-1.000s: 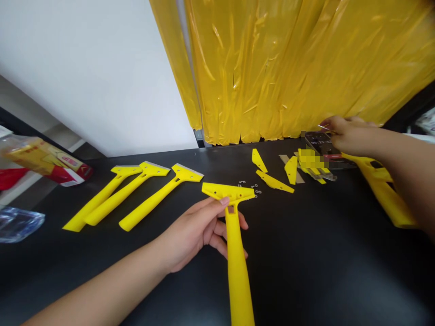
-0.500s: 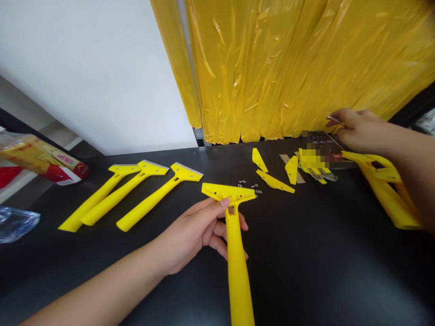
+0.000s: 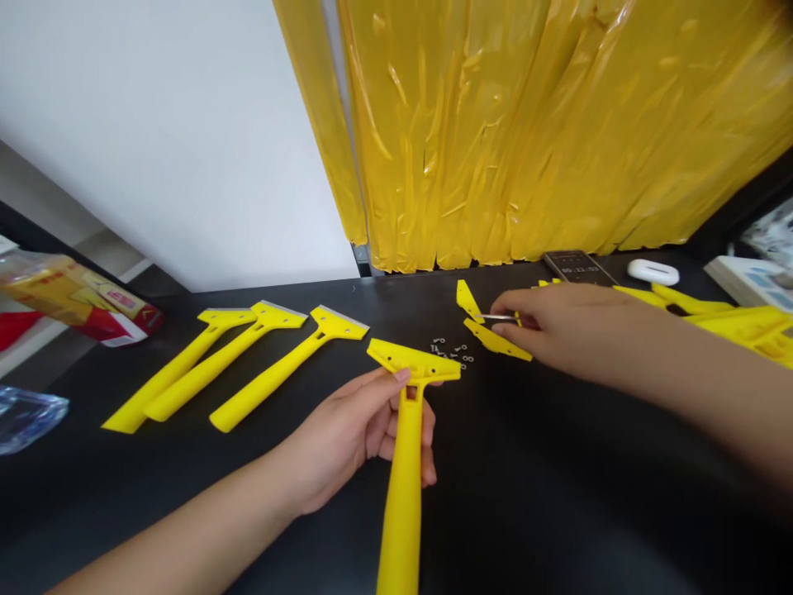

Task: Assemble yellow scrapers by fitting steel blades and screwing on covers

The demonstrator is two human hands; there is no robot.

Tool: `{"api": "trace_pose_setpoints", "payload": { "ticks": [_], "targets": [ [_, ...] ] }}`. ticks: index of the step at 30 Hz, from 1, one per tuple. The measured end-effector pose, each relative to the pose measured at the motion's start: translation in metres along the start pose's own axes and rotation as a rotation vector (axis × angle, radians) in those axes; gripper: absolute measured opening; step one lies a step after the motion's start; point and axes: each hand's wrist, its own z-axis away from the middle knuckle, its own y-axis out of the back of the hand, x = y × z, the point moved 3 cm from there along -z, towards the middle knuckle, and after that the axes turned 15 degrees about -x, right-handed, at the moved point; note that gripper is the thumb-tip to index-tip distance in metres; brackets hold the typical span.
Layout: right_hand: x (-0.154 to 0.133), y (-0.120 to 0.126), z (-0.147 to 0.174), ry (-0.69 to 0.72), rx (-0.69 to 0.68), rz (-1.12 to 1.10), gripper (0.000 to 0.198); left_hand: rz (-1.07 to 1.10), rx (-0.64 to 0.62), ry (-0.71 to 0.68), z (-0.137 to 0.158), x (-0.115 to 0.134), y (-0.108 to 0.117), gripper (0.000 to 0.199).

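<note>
My left hand is closed around the neck of a yellow scraper, its thumb on the wide head. The open face of that head shows holes and has no blade on it. My right hand pinches a thin metal blade, seen nearly edge-on, above the yellow cover plates. One cover plate lies behind the blade and another cover plate in front of it. Small screws and nuts are scattered just beyond the scraper head. My right hand hides other parts beneath it.
Several scrapers with blades lie on the black table at left. A boxed package and clear plastic are farther left. Behind my right hand are a phone, a white case and yellow scraper bodies.
My right hand has moved left and nearer from the phone area, bringing the thin blade to the cover plates. My left hand still holds the scraper, whose handle has swung slightly left.
</note>
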Motion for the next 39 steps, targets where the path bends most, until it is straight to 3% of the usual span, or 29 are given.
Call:
{"api": "trace_pose_setpoints", "payload": {
  "ticks": [4, 9, 24, 34, 39],
  "targets": [
    [-0.008, -0.023, -0.001, -0.020, 0.048, 0.060, 0.039, -0.018, -0.009, 0.010, 0.001, 0.000, 0.000, 0.030],
    [-0.004, -0.035, -0.005, -0.019, 0.019, 0.083, 0.028, -0.035, -0.020, 0.015, 0.001, -0.002, 0.001, 0.033],
    [0.003, -0.032, -0.023, -0.147, -0.175, -0.060, 0.033, -0.065, -0.024, 0.032, 0.003, -0.005, 0.001, 0.031],
    [0.021, -0.026, -0.010, -0.044, -0.376, -0.075, 0.028, -0.062, -0.037, 0.036, 0.003, -0.004, 0.002, 0.033],
    [0.025, -0.020, -0.001, 0.079, -0.504, -0.115, 0.038, -0.059, -0.037, 0.038, 0.003, -0.005, 0.002, 0.032]
  ]
}}
